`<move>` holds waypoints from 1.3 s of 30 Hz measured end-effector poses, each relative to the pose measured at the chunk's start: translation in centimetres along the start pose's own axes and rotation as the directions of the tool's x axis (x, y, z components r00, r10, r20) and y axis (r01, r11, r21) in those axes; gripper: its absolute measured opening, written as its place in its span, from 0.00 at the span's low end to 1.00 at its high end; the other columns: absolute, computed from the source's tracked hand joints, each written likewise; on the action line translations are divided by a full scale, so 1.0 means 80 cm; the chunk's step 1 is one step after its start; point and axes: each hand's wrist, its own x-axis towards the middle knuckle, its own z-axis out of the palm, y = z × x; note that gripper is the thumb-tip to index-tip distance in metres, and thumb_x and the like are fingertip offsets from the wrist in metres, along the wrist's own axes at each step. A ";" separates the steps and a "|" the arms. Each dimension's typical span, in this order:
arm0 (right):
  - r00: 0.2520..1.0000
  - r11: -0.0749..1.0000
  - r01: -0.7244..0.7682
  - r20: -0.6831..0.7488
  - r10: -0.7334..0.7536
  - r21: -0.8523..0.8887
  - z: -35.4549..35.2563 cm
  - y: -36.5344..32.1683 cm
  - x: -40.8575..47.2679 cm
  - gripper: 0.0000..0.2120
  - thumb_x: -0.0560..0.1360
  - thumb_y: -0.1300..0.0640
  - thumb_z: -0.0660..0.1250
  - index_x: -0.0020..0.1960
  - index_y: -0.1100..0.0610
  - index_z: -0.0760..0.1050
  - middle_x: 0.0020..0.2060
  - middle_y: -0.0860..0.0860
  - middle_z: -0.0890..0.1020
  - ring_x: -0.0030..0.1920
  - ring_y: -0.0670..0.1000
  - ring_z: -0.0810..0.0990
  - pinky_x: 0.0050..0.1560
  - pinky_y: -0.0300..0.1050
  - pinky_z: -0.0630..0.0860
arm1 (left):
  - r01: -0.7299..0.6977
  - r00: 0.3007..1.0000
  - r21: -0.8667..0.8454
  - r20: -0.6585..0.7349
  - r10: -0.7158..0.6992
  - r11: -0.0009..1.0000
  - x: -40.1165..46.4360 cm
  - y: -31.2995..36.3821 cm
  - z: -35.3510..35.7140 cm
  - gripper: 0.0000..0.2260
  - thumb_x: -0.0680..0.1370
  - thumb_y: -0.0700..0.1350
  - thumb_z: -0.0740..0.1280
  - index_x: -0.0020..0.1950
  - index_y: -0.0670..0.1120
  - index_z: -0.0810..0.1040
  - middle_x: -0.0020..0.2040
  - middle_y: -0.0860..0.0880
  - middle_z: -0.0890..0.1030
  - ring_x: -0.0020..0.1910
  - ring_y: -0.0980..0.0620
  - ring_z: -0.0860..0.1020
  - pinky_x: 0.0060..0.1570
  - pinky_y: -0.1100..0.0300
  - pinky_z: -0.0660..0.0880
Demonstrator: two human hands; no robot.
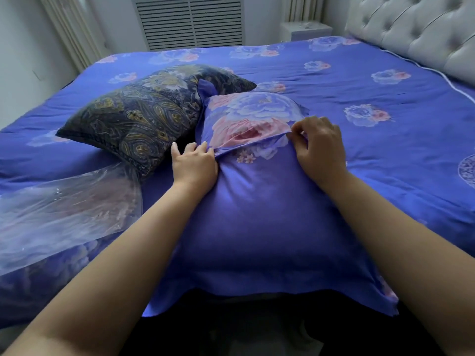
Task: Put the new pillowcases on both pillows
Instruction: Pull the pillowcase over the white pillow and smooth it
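While my left hand (194, 164) and right hand (318, 147) pinch the flap (257, 140), pillow (257, 214) one looks nearly cased; dark pillow (144, 116), ten o'clock, remains.

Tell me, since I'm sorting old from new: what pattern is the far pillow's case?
Dark navy paisley with gold, on the far pillow, head view.

I found the room evenly lit by soft daylight, brightest on the wall beyond the bed (334, 80). Shadows were faint, deepest under the bed's near edge. The plastic bag (64, 201) on the bed's left side carried pale glare. Wide-angle bending curved the bed's edges, and the forearms nearest me looked slightly soft. Focus was otherwise adequate.
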 end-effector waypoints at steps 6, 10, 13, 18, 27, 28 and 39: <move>0.949 0.999 0.032 0.315 -0.021 -0.030 -0.005 -0.009 -0.001 0.11 0.74 0.60 0.63 0.56 0.56 0.73 0.44 0.54 0.83 0.48 0.59 0.79 0.59 0.46 0.61 | -0.236 0.949 -0.270 -0.272 0.161 0.934 0.002 0.008 -0.009 0.10 0.71 0.49 0.63 0.41 0.48 0.82 0.44 0.51 0.82 0.45 0.43 0.78 0.53 0.49 0.71; 0.864 0.985 0.091 0.503 -0.006 -0.145 -0.008 -0.016 0.014 0.05 0.75 0.54 0.62 0.50 0.53 0.71 0.45 0.55 0.82 0.51 0.57 0.79 0.70 0.50 0.52 | -0.176 0.965 -0.581 0.059 0.257 0.794 0.009 0.027 -0.037 0.11 0.72 0.56 0.68 0.49 0.51 0.79 0.44 0.56 0.78 0.53 0.50 0.70 0.55 0.54 0.67; 0.820 0.935 0.193 0.572 0.013 -0.298 -0.010 -0.022 0.019 0.05 0.75 0.53 0.60 0.47 0.52 0.64 0.44 0.59 0.81 0.49 0.59 0.79 0.73 0.58 0.44 | -0.281 0.943 -0.265 0.101 0.316 0.923 0.019 0.032 -0.047 0.08 0.75 0.56 0.65 0.51 0.56 0.79 0.53 0.54 0.77 0.57 0.47 0.68 0.53 0.52 0.61; 0.756 0.835 0.300 0.649 0.087 -0.461 -0.019 -0.020 0.013 0.07 0.77 0.52 0.59 0.51 0.51 0.75 0.56 0.50 0.79 0.60 0.54 0.75 0.66 0.72 0.34 | -0.265 0.940 0.130 0.256 0.226 0.955 0.031 0.018 -0.046 0.12 0.75 0.47 0.64 0.57 0.55 0.79 0.75 0.51 0.58 0.73 0.43 0.54 0.68 0.33 0.48; 0.799 0.918 0.122 0.586 0.134 -0.376 -0.001 -0.016 0.009 0.13 0.79 0.51 0.57 0.55 0.49 0.80 0.77 0.51 0.50 0.76 0.55 0.49 0.70 0.67 0.45 | -0.139 0.980 0.215 -0.108 0.165 0.967 0.030 0.021 -0.023 0.03 0.63 0.40 0.69 0.30 0.45 0.78 0.31 0.48 0.76 0.29 0.46 0.75 0.39 0.57 0.73; 0.821 0.924 0.090 0.553 0.142 -0.372 0.006 -0.009 0.006 0.13 0.79 0.51 0.58 0.55 0.50 0.80 0.77 0.50 0.51 0.76 0.55 0.50 0.71 0.65 0.47 | -0.137 0.980 0.197 -0.115 0.162 0.971 0.028 0.019 -0.015 0.04 0.63 0.40 0.70 0.30 0.46 0.77 0.32 0.48 0.77 0.29 0.45 0.74 0.37 0.57 0.72; 0.941 0.892 -0.155 0.211 0.264 -0.424 0.028 0.052 -0.017 0.06 0.73 0.60 0.67 0.43 0.62 0.81 0.49 0.60 0.75 0.47 0.63 0.74 0.47 0.55 0.68 | 0.001 0.944 0.068 0.329 -0.023 0.998 0.025 -0.014 0.001 0.09 0.77 0.44 0.59 0.52 0.48 0.77 0.53 0.46 0.77 0.55 0.41 0.74 0.64 0.38 0.59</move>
